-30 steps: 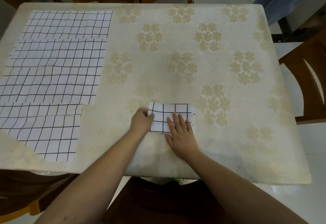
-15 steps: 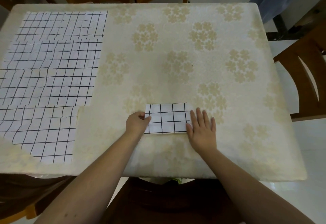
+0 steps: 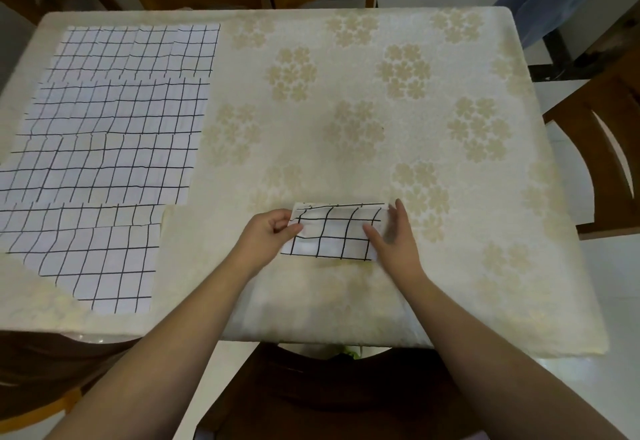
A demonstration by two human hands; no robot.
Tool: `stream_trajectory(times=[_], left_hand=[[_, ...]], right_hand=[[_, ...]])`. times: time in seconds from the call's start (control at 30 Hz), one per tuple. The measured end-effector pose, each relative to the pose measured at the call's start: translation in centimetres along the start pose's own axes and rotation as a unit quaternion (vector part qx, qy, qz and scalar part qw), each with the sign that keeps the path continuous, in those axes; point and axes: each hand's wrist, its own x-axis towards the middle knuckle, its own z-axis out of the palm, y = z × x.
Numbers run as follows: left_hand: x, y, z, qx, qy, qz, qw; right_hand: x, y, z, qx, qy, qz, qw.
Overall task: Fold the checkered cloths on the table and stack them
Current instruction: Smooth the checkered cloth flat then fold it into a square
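A folded checkered cloth [image 3: 334,232] lies near the front edge of the desk [image 3: 346,121], slightly right of the middle. The left hand [image 3: 268,232] is at the cloth's left edge, its grip pinching that edge between thumb and curled fingers. The right hand [image 3: 394,235] is at the cloth's right end; the thumb lies on top of the fabric and the fingers stand along the right edge, so the grip appears to pinch that end, though motion blur makes the hold hard to read. The cloth's far edge looks slightly raised, showing layers.

Four unfolded checkered cloths [image 3: 114,149] lie flat in an overlapping column along the left side of the desk, from far to near, well apart from the folded one. The desk carries a cream tablecloth with a pale flower pattern. Wooden chairs [image 3: 609,149] stand at the far side and the right.
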Motion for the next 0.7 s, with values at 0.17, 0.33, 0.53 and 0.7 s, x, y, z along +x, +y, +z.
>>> stream_trajectory(times=[0.17,0.33,0.53,0.7], left_hand=[[-0.6,0.1,-2.2,-0.021,-0.049,-0.007,0.999],[-1.7,-0.6,-2.7,-0.09,-0.031,-0.054,0.994],[-3.2,-2.1,-2.7,-0.182,0.037,-0.153,0.971],[-5.6,-1.6,-2.4,-0.198,0.055,-0.168,0.964]], right_hand=[[-0.2,-0.8,-0.6,0.043,-0.035,0.035,0.998],[-1.5,-2.5,-0.5,0.192,-0.105,0.044,0.975],[-4.1,-3.4,-0.3,0.224,-0.099,0.055,0.968],[-7.6,-4.1,-0.3,0.237,-0.089,0.09,0.963]])
